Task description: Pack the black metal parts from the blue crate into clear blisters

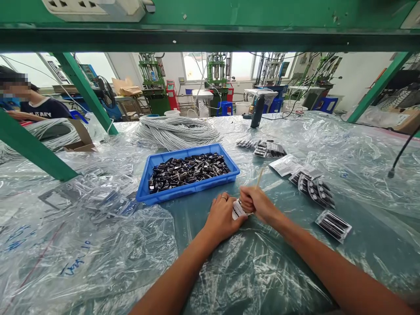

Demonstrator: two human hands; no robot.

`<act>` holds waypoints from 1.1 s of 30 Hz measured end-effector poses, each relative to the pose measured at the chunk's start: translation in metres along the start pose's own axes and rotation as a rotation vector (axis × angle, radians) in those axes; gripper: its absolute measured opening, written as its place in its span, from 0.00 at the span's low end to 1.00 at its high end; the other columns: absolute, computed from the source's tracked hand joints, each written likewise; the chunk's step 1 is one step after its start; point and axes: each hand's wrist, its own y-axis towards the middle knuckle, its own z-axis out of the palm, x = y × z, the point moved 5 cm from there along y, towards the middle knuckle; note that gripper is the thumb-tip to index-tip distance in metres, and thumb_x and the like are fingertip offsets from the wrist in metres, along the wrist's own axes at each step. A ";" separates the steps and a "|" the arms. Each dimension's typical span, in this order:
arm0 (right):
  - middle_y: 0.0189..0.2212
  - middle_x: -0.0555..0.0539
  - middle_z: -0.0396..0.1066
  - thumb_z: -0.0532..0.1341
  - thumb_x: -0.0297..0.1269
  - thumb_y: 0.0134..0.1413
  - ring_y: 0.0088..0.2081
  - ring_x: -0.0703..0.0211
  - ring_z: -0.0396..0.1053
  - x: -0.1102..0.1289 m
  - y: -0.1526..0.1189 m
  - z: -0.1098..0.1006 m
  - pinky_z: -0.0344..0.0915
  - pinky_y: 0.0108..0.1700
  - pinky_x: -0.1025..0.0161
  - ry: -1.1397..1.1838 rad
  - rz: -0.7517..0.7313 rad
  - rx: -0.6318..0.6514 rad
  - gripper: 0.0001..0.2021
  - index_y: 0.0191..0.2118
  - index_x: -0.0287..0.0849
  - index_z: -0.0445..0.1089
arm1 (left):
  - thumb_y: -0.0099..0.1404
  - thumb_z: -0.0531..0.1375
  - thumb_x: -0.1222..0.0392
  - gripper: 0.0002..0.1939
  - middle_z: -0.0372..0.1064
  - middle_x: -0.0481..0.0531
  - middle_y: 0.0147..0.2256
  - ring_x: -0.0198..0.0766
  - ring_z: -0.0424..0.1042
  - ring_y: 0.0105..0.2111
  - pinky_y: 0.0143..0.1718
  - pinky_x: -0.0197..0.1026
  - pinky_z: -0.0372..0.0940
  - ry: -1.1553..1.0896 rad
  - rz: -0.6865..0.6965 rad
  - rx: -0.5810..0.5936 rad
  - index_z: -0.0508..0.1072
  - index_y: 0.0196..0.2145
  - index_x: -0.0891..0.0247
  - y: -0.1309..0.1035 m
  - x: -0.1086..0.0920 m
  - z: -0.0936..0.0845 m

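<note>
Plastic-covered surface (193, 218): at centre, small white piece (238, 209) pinned by left hand (222, 215); right hand (257, 204) clenches thin stick (260, 177), which could slip if the piece shifts. At ten o'clock, a bumped blue tray (193, 189) could spill black parts (188, 171).

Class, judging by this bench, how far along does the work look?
Seemingly done: filled packs lie at the right. In hand: a white piece at the left hand, beside the right hand, which grips a thin stick. Probably left: dark parts heaped in the blue tray, though their link to the packs is unclear.
</note>
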 end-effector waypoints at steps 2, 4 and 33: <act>0.13 0.60 0.39 0.58 0.49 0.54 0.15 0.72 0.36 0.012 -0.002 -0.013 0.36 0.17 0.68 0.008 0.013 -0.036 0.23 0.17 0.45 0.48 | 0.57 0.66 0.55 0.21 0.68 0.60 0.46 0.52 0.67 0.50 0.52 0.52 0.62 -0.073 -0.012 -0.018 0.69 0.47 0.64 -0.001 0.002 -0.006; 0.15 0.61 0.40 0.58 0.52 0.53 0.16 0.71 0.36 0.023 -0.003 -0.035 0.37 0.17 0.69 -0.102 0.070 -0.105 0.22 0.20 0.45 0.49 | 0.54 0.68 0.59 0.25 0.71 0.57 0.44 0.49 0.70 0.44 0.46 0.47 0.64 -0.213 -0.068 -0.031 0.67 0.48 0.63 -0.001 0.009 -0.014; 0.22 0.48 0.73 0.51 0.41 0.65 0.26 0.58 0.70 0.019 0.154 0.080 0.61 0.31 0.65 -0.958 -0.410 0.126 0.21 0.27 0.39 0.73 | 0.56 0.62 0.53 0.12 0.75 0.52 0.26 0.39 0.71 0.27 0.30 0.38 0.63 -0.655 -0.299 -0.611 0.79 0.30 0.66 0.048 0.140 -0.136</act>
